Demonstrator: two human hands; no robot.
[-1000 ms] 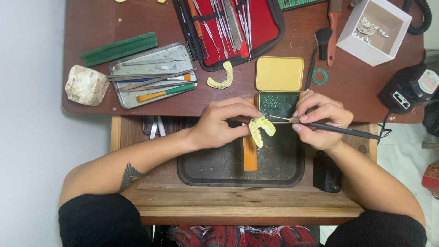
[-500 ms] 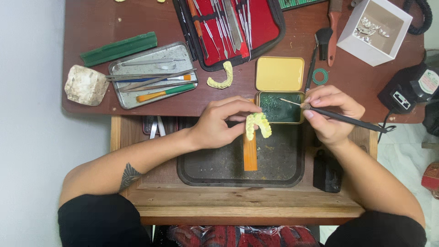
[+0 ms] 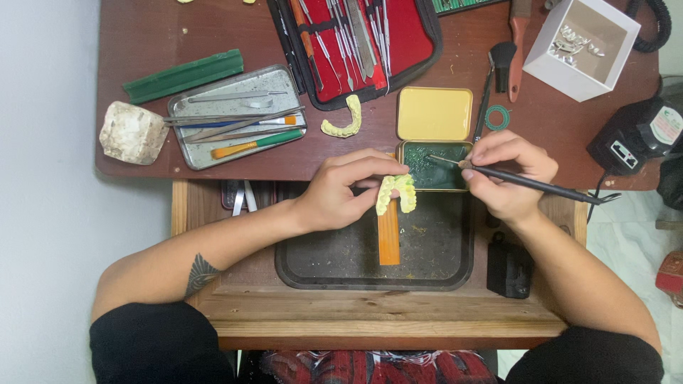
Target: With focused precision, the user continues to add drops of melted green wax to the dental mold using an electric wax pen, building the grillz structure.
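Tooth cast (image 3: 396, 192), yellow, at frame centre, pinched in left hand (image 3: 341, 190) over dark tray (image 3: 313, 267). Right hand (image 3: 506, 174) grips thin tool (image 3: 530, 183), tip in green wax tin (image 3: 434, 171) just right. Best: load tip lightly, keep cast steady above orange strip (image 3: 388, 235).

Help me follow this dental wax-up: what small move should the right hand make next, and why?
Probably dip the tool's tip into the green wax tin: the right hand holds it at the tin's edge, while the left hand holds the yellow dental cast beside it.
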